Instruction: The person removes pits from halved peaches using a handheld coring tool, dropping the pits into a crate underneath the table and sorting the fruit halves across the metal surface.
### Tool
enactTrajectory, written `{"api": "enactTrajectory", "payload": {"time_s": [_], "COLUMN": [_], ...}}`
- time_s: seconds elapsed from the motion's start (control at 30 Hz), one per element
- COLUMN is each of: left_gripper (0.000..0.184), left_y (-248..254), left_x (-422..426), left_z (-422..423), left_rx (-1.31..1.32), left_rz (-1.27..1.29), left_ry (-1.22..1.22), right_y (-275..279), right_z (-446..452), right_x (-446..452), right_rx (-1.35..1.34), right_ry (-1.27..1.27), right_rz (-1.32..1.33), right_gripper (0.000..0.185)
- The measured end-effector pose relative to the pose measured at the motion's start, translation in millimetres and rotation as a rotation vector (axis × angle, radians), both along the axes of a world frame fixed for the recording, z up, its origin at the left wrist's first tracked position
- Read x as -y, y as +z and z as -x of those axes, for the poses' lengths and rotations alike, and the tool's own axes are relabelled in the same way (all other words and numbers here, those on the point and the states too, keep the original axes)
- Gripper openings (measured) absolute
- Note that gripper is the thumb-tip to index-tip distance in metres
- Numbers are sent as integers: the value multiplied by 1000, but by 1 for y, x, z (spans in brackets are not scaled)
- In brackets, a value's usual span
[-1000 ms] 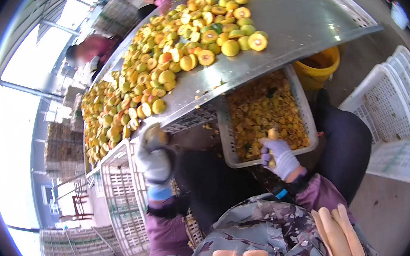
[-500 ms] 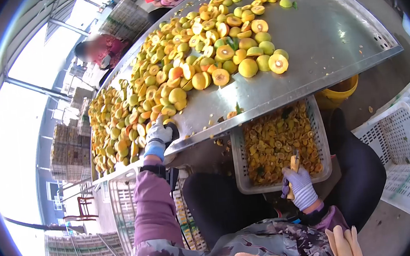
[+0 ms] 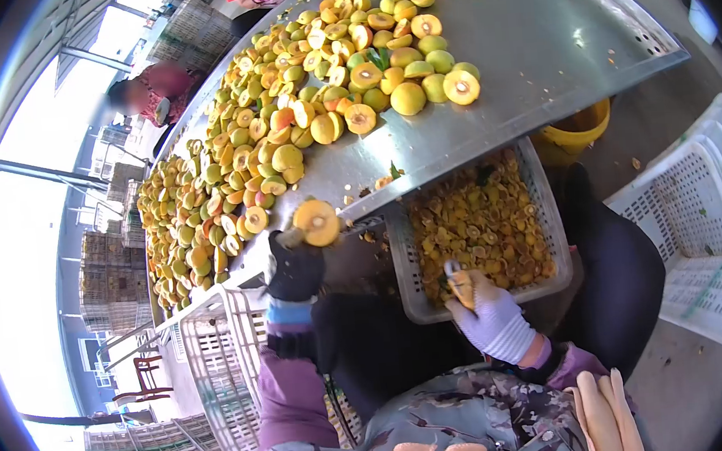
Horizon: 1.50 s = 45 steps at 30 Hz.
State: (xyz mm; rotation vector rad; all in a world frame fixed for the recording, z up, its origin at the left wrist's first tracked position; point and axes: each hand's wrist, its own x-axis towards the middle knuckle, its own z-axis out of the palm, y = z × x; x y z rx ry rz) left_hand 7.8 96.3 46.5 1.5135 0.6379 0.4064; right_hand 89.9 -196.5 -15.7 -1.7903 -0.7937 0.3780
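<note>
Black-gloved, my faraway left hand (image 3: 294,265) pinches a halved yellow fruit (image 3: 317,222) near the metal table (image 3: 534,51); further right, a metal-tipped tool (image 3: 462,287) sits in my right hand (image 3: 498,325), fingers curled round it, by a crate (image 3: 555,240) of fruit pieces (image 3: 480,225).

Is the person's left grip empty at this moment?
No, the left grip holds a halved fruit with its cut side showing.

We wear purple sleeves (image 3: 294,404), grey camouflage clothing (image 3: 427,415), dark trousers (image 3: 366,344), a black-faced glove (image 3: 295,271) with blue cuff (image 3: 290,312) on our left hand (image 3: 299,274), a pale ribbed glove (image 3: 505,333) on our right hand (image 3: 494,321)
</note>
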Motion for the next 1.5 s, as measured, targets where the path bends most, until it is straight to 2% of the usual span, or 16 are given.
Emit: {"api": "enactTrajectory", "payload": {"time_s": [0.03, 0.17, 0.2, 0.3, 0.5, 0.57, 0.63, 0.7, 0.9, 0.97, 1.03, 1.13, 1.23, 1.3, 1.43, 1.5], "left_gripper": [39, 54, 64, 64, 55, 57, 69, 68, 66, 64, 62, 62, 63, 64, 65, 64], "left_y": [10, -5, -3, -7, -3, -3, -3, -1, -10, -11, -10, -11, -9, -11, -14, -11], "left_x": [41, 109, 122, 143, 167, 170, 169, 176, 184, 186, 184, 171, 168, 169, 186, 182], "left_z": [-8, -3, -2, 1, 3, 2, 0, -2, -6, -9, -9, -10, -12, -11, -16, -19], "left_rx": [17, 237, 144, 220, 227, 219, 9, 8, 238, 273, 248, 220, 232, 248, 157, 98], "left_rz": [-98, 529, 472, 599, 430, 356, 78, 80, -229, -211, 23, -49, 49, 69, -214, -195], "left_ry": [-12, -141, -140, -253, -219, -150, -134, -73, -40, -16, 0, -165, -258, -279, -80, -92], "right_y": [3, 13, 15, 19, 20, 18, 14, 10, 23, 14, 12, 15, 20, 29, 3, -2], "right_z": [4, 14, 14, 14, 20, 23, 25, 27, 27, 29, 29, 25, 15, 6, 18, 17], "right_x": [0, 4, 6, 11, 16, 16, 14, 13, 15, 12, 13, 16, 21, 27, 17, 16], "right_rx": [3, 224, 232, 235, 241, 231, 219, 234, 65, 38, 7, -41, 5, -276, -68, -187], "right_ry": [-11, 9, 41, 90, 138, 162, 183, 166, 201, 220, 240, 292, 380, 603, 494, 486], "right_rz": [13, 47, 82, 170, 235, 234, 231, 186, 205, 135, 65, 96, -208, -206, 2, -235], "right_gripper": [33, 38, 36, 31, 32, 33, 33, 34, 36, 37, 38, 37, 35, 36, 35, 29]}}
